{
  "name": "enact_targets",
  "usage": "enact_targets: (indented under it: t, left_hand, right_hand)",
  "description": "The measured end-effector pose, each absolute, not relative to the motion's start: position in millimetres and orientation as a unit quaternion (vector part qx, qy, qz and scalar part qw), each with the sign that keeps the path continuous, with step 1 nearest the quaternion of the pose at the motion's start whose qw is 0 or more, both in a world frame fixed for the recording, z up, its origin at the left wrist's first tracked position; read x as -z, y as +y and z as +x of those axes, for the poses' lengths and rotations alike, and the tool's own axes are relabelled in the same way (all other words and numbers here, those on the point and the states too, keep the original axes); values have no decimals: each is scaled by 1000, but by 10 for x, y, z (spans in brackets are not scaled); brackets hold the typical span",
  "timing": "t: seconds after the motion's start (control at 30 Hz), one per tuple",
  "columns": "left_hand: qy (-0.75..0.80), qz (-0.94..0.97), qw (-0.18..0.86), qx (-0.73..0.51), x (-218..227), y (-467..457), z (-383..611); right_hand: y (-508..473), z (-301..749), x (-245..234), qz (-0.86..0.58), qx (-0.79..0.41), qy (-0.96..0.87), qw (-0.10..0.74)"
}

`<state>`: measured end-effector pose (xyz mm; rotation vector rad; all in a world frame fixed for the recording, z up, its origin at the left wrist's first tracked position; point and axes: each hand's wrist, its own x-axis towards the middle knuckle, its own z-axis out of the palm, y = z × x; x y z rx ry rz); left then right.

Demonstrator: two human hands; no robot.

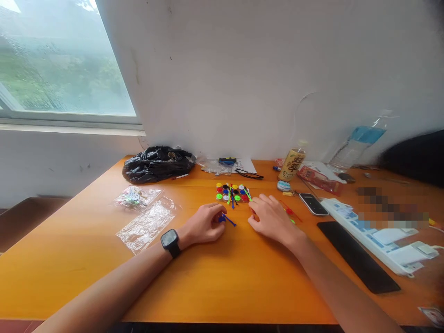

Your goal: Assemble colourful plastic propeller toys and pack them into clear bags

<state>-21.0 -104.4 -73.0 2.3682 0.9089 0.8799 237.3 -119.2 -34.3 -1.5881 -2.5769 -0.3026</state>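
The left hand (206,225) has its grip closed, thumb and fingertips together on a blue piece (229,220), whose slim stem points away to the right, low over the desk (243,286). The right hand (271,215) is poised just beside the cluster of coloured pieces (236,193); its fingers are bent, and whether its grip is clamped on anything cannot be told. Red and green pieces (289,211) lie just beyond its outer edge. In this inspector's judgement, the blue piece is best pinched lightly at its head, stem left free, with both wrists kept low; the right fingertips should single out one piece, since crossed stems could drag neighbours along. Containers: a clear bag (137,198) on the left side holds mixed coloured bits, not individually identifiable; a second, flat clear bag (147,226) lies just beside it, no contents discernible. The black plastic bag (157,164) near the wall is opaque, contents hidden. The yellow-labelled bottle (292,165) stands tilted in view; its fill level could not be verified.
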Motion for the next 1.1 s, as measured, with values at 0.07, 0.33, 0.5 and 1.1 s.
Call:
enact_targets:
  t: [0.07, 0.33, 0.5, 1.1]
  left_hand:
    - [328, 851, 235, -335, 722, -1035, -221]
    - [345, 879, 123, -305, 671, -973, -275]
    - [365, 881, 121, -277, 711, -943, -270]
    - [358, 880, 134, -283, 833, -879, -264]
  right_hand:
    - [-1220, 2271, 372, -478, 55, -870, 105]
    - [-1219, 2119, 616, -416, -43, -894, 160]
    - [-1162, 2169, 645, -435, -70, -880, 180]
    - [-1161, 2154, 627, -455, -74, -867, 191]
